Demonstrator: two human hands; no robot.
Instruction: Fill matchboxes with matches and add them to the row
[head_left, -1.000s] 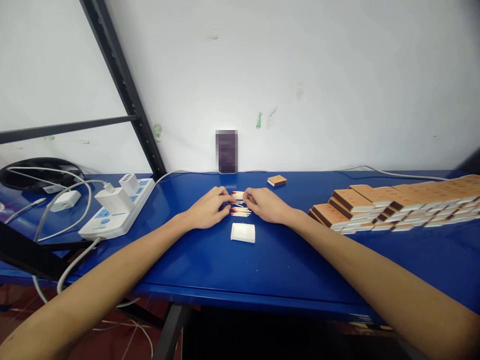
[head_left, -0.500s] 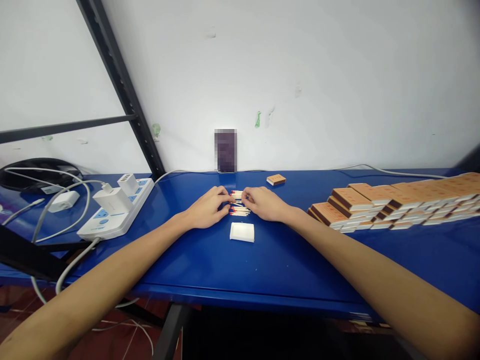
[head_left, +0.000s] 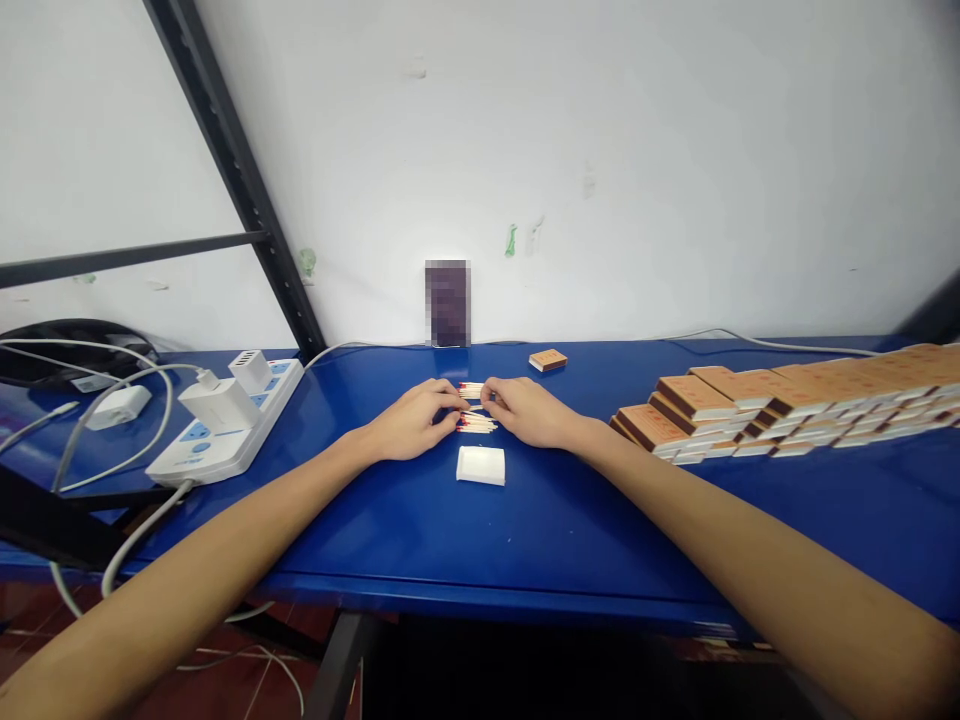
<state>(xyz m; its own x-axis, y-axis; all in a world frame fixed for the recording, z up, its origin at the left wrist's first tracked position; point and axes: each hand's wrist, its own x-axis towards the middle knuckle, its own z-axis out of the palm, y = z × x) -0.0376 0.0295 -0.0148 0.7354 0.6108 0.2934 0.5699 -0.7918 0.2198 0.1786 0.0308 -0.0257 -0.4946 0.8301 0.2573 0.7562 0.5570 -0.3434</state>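
Observation:
Several wooden matches [head_left: 475,424] with red heads lie in loose rows on the blue tabletop. At their red-headed end is my left hand [head_left: 420,420], its fingers curled and its thumb and fingertips closing on some of them. Facing it, my right hand [head_left: 531,412] has its thumb and forefinger pinched at the plain ends of the matches. The fingertips partly hide which matches are held. Just in front of the matches, nearer to me, sits a white matchbox tray [head_left: 481,466].
Behind my right hand lies one matchbox [head_left: 548,360]. Rows of stacked matchboxes [head_left: 697,397] stretch along the right. On the left are a white power strip [head_left: 225,452] with chargers, cables and a black metal post [head_left: 240,180]. A pixelated dark rectangle [head_left: 448,305] leans on the wall.
The camera view has shifted slightly. Both hands stay at the matches with small finger movements, and the matches between them sit a little differently. The tray and matchboxes stay put.

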